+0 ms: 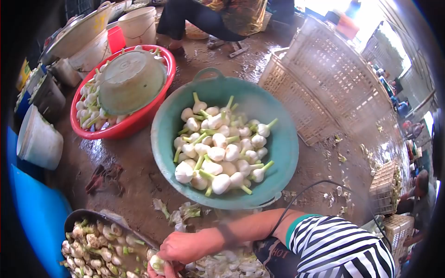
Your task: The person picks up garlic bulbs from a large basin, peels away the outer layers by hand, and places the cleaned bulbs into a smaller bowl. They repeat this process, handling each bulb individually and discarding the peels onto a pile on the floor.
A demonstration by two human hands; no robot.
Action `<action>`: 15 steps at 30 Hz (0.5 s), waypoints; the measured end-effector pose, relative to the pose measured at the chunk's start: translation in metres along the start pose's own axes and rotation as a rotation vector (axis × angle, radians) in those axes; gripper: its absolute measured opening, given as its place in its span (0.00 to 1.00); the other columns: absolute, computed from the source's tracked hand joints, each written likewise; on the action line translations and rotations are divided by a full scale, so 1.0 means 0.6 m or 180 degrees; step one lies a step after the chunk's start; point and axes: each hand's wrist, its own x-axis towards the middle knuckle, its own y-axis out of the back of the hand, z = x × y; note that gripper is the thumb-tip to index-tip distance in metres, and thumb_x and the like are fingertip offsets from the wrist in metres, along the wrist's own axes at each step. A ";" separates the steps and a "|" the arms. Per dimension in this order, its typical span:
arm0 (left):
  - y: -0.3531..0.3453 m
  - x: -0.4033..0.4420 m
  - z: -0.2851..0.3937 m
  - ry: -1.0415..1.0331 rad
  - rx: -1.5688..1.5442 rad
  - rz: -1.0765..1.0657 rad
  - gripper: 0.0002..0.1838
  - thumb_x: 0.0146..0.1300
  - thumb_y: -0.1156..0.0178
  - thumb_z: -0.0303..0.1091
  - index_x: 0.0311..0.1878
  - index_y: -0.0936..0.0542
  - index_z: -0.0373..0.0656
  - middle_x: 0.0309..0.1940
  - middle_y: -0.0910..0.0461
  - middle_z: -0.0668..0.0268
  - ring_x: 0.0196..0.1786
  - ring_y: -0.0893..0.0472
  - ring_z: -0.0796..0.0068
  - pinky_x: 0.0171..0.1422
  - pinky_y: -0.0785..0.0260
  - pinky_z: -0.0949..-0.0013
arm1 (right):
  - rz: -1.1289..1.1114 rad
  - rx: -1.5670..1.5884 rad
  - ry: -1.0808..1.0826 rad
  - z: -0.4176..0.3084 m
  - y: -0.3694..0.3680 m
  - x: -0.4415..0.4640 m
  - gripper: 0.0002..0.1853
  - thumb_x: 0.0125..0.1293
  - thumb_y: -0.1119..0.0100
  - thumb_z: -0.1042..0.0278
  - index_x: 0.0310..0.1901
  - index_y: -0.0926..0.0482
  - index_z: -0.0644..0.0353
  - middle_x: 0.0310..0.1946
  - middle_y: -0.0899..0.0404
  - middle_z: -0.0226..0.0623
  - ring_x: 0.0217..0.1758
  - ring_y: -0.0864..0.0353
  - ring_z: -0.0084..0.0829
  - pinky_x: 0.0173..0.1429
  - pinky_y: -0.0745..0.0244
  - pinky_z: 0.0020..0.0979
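At the bottom of the head view, my right hand [178, 246] is closed with its fingers on a garlic bulb [157, 265]. My left hand [160, 272], partly cut off by the frame's lower edge, wraps round the same bulb from below. Left of both hands lies a dark container [76, 215] with unpeeled, brownish garlic bulbs [99, 245]. Under my right forearm is a heap of pale peelings [227, 265]. Beyond the hands stands a green basin [282, 153] holding several white garlic bulbs with green stems [216, 153].
A red basin [171, 69] of garlic, topped by an upturned bowl [132, 83], stands at the upper left. White buckets [41, 139] are at the left, plastic crates [324, 78] at the right. A seated person [199, 18] is at the top. A cable [320, 183] crosses near my right arm.
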 end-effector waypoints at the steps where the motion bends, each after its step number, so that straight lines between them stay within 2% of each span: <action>1: -0.002 0.000 0.007 0.0006 0.0077 -0.0024 0.23 0.60 0.39 0.32 0.53 0.32 0.26 0.40 0.23 0.55 0.37 0.22 0.70 0.37 0.28 0.70 | -0.0021 0.0038 -0.0075 -0.002 0.005 0.000 0.07 0.40 0.41 0.71 0.21 0.25 0.66 0.20 0.24 0.50 0.26 0.22 0.51 0.30 0.27 0.43; 2: -0.016 -0.009 0.035 -0.0078 0.0483 -0.0091 0.24 0.61 0.40 0.33 0.54 0.32 0.25 0.41 0.24 0.53 0.39 0.23 0.69 0.39 0.29 0.69 | 0.0021 0.0179 -0.0058 -0.004 0.012 -0.001 0.08 0.40 0.41 0.70 0.20 0.25 0.66 0.18 0.24 0.50 0.25 0.23 0.50 0.30 0.27 0.43; 5: -0.008 -0.012 0.026 0.0051 0.0348 -0.0359 0.25 0.62 0.40 0.35 0.54 0.32 0.24 0.42 0.24 0.53 0.40 0.24 0.69 0.41 0.29 0.67 | 0.0164 -0.0396 0.0077 -0.002 -0.009 -0.003 0.09 0.40 0.41 0.68 0.20 0.25 0.66 0.19 0.23 0.48 0.25 0.22 0.50 0.28 0.28 0.42; 6: 0.001 -0.007 0.010 0.0021 0.0385 -0.0396 0.21 0.63 0.44 0.34 0.54 0.29 0.29 0.45 0.25 0.49 0.42 0.23 0.62 0.42 0.29 0.65 | 0.0321 -0.0594 0.0269 -0.001 -0.012 -0.004 0.09 0.40 0.41 0.67 0.20 0.25 0.65 0.17 0.24 0.46 0.24 0.22 0.49 0.27 0.28 0.41; 9: 0.030 0.002 -0.022 -0.1051 0.1693 -0.0689 0.16 0.64 0.48 0.33 0.53 0.25 0.35 0.49 0.27 0.44 0.43 0.23 0.55 0.42 0.29 0.62 | 0.0215 -0.0895 -0.0078 0.011 -0.024 -0.005 0.10 0.39 0.40 0.66 0.22 0.25 0.64 0.19 0.23 0.46 0.26 0.22 0.48 0.29 0.27 0.41; 10: 0.024 0.001 -0.021 -0.0910 0.1457 -0.0745 0.15 0.64 0.51 0.32 0.51 0.21 0.40 0.51 0.30 0.40 0.43 0.24 0.48 0.42 0.29 0.61 | 0.0278 -0.0672 -0.0061 0.010 -0.014 -0.007 0.11 0.38 0.39 0.66 0.23 0.25 0.64 0.20 0.24 0.46 0.27 0.22 0.48 0.30 0.27 0.41; 13: 0.028 0.005 -0.021 -0.1286 0.1980 -0.0567 0.15 0.63 0.48 0.33 0.50 0.23 0.36 0.47 0.26 0.45 0.41 0.23 0.56 0.41 0.29 0.62 | 0.0393 -0.0177 0.0000 0.009 0.007 -0.010 0.14 0.35 0.38 0.65 0.25 0.26 0.64 0.22 0.24 0.45 0.29 0.22 0.47 0.33 0.27 0.43; 14: -0.012 -0.007 0.025 0.0091 0.0967 -0.0196 0.16 0.62 0.45 0.33 0.49 0.24 0.32 0.42 0.24 0.53 0.40 0.24 0.66 0.41 0.29 0.65 | 0.0379 -0.0127 0.0030 0.012 0.000 -0.007 0.14 0.34 0.38 0.65 0.25 0.26 0.63 0.23 0.24 0.45 0.30 0.22 0.47 0.33 0.27 0.43; 15: -0.028 -0.012 0.035 0.0001 0.0959 -0.0235 0.16 0.62 0.45 0.33 0.49 0.24 0.31 0.40 0.24 0.55 0.39 0.25 0.68 0.41 0.30 0.65 | 0.0366 -0.0076 0.0065 0.016 -0.006 -0.003 0.15 0.33 0.38 0.66 0.26 0.26 0.63 0.23 0.24 0.45 0.30 0.22 0.48 0.34 0.27 0.43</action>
